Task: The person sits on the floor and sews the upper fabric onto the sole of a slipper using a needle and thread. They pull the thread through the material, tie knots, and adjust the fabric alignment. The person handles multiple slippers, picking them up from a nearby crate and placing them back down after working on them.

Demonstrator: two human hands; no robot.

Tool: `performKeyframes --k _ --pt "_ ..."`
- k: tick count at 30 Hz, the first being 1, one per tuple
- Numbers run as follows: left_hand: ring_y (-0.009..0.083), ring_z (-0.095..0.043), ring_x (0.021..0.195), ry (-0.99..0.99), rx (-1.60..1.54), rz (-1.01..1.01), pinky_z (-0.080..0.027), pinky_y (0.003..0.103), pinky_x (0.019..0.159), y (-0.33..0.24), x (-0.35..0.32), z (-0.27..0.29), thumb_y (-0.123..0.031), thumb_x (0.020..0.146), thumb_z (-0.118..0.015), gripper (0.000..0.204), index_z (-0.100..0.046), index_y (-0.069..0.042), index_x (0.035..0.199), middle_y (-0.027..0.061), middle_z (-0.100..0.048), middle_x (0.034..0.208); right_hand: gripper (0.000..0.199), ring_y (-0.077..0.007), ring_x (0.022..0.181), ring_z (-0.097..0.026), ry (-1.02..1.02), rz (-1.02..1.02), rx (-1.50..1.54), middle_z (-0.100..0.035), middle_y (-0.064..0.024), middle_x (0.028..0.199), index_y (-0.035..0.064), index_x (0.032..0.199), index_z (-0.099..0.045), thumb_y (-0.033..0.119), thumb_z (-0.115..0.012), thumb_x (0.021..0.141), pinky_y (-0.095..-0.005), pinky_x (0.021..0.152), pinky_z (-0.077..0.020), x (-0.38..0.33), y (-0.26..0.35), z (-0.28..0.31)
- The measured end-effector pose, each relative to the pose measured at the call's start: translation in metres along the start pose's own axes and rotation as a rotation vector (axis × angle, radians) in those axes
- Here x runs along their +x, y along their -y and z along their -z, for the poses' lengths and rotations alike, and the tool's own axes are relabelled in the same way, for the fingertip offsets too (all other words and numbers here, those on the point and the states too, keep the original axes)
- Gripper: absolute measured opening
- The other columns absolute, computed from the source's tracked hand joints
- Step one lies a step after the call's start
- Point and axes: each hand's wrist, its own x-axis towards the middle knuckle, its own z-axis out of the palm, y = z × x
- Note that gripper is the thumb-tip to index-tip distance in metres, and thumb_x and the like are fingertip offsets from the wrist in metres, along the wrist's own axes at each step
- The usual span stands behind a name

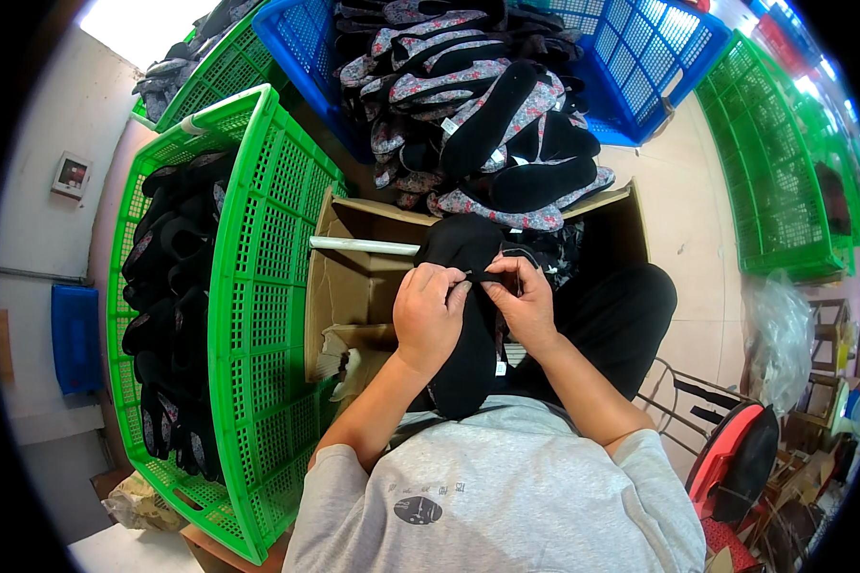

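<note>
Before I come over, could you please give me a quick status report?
Left hand and right hand pinching black slipper. Slipper's near end by grey shirt. Nothing covering either hand.

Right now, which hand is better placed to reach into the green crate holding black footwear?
Probably the left hand: it's nearer the green crate, which stands on your left. The right hand is farther across, and both hands hold the black slipper.
</note>
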Motion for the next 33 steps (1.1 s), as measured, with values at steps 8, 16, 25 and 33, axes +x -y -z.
performKeyframes --k 8,16,25,33 --pt "0.0111 -0.052 0.073 0.168 -0.389 0.388 -0.044 0.025 0.069 0.006 -0.007 0.006 0.001 0.088 -0.065 0.01 -0.057 -0.004 0.09 0.0014 -0.055 0.082 0.015 -0.0041 0.074 -0.047 -0.007 -0.049 0.098 -0.059 0.0037 0.091 0.0037 0.096 -0.064 -0.001 -0.072 0.085 -0.0203 0.066 -0.0386 -0.002 -0.009 0.002" --pt "0.0061 -0.052 0.076 0.037 -0.582 0.497 -0.045 0.022 0.069 0.024 -0.012 0.021 0.002 0.094 -0.06 0.009 -0.053 -0.003 0.099 -0.0003 -0.056 0.089 0.013 -0.003 0.073 -0.048 -0.001 -0.051 0.142 -0.06 0.0043 0.089 0.004 0.096 -0.064 0.002 -0.073 0.086 -0.0193 0.066 -0.0391 -0.002 -0.014 0.002" --pt "0.0259 -0.061 0.077 0.041 -0.135 0.017 -0.049 0.034 0.073 0.001 0.005 0.019 0.003 0.074 -0.074 0.018 -0.067 -0.004 0.089 0.0095 -0.063 0.082 0.013 -0.0035 0.072 -0.048 0.005 -0.04 0.114 -0.06 0.0037 0.089 0.0035 0.095 -0.064 0.002 -0.073 0.086 -0.0198 0.065 -0.0393 -0.002 -0.012 0.003" --pt "0.03 -0.057 0.081 0.077 -0.073 -0.071 -0.045 0.039 0.074 0.003 0.01 0.014 -0.001 0.079 -0.071 0.014 -0.061 -0.004 0.087 0.0097 -0.058 0.083 0.014 -0.0046 0.07 -0.048 0.015 -0.03 0.107 -0.06 0.0029 0.088 0.0034 0.095 -0.064 0.0 -0.073 0.084 -0.0205 0.063 -0.0388 -0.001 -0.008 0.002"
